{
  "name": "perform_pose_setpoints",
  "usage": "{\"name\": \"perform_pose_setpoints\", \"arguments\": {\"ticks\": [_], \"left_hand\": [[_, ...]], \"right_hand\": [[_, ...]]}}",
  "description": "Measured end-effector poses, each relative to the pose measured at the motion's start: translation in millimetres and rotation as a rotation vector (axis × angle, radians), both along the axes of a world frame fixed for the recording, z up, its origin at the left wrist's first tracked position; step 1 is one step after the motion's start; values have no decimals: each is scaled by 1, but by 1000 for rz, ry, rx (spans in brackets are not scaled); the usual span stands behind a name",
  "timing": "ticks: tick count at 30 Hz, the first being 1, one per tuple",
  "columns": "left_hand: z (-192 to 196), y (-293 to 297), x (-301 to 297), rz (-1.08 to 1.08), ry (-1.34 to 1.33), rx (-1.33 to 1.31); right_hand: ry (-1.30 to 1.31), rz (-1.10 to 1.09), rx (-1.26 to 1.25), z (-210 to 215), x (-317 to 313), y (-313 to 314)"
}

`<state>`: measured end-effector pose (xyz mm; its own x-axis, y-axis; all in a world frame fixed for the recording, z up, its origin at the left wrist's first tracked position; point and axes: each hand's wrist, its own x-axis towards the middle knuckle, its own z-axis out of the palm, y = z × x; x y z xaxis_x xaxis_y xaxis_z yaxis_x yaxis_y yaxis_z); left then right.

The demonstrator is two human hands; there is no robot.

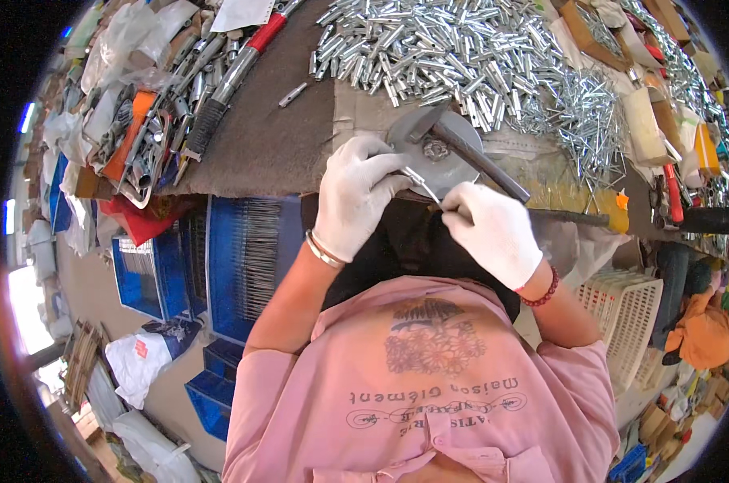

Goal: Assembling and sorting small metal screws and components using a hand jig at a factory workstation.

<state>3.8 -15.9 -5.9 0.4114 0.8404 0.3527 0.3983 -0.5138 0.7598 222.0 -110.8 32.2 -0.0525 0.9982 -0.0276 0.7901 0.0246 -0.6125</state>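
Note:
White knitted gloves cover both of my hands, which meet at the bench's near edge. Between thumb and fingers my left hand (350, 197) pinches a small silver metal tube (414, 175). A thin metal pin (431, 193) extends from the tube's lower right end, and my right hand (495, 232) is closed on its other end. Just beyond my hands a hammer (473, 154) lies across a round grey metal disc (406, 133). Farther back spreads a heap of similar silver tubes (429, 48), with a pile of thin pins (584, 113) to its right.
Hand tools (219, 97) and plastic bags crowd the bench's left side. One loose tube (293, 95) lies on the brown mat (276, 141). Blue crates (219, 266) stand below left, and a white plastic basket (622, 310) below right. Open boxes (594, 36) sit back right.

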Motion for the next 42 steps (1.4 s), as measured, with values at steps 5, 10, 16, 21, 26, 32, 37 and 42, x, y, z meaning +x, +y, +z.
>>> {"name": "perform_pose_setpoints", "arguments": {"ticks": [5,10,16,21,26,32,37,42], "left_hand": [[5,-51,8,114,-230,-421],[19,-54,9,165,-335,-840],[16,-56,-9,220,-509,-834],[9,-60,-70,386,-675,-703],[-86,-90,-183,989,-489,-710],[-233,-150,-306,1420,-461,-759],[-283,-141,-373,1486,-49,-717],[-293,-109,-368,1428,221,-771]], "right_hand": [[411,-62,-357,-5,-10,-8],[448,-102,-371,-9,-27,-17],[303,42,-131,0,-52,-15],[516,-154,-96,-3,-19,-1],[621,-200,-13,-22,2,10],[616,-204,-11,-22,-4,16],[663,-174,-12,-23,-3,21],[677,-209,12,-24,3,17]]}}
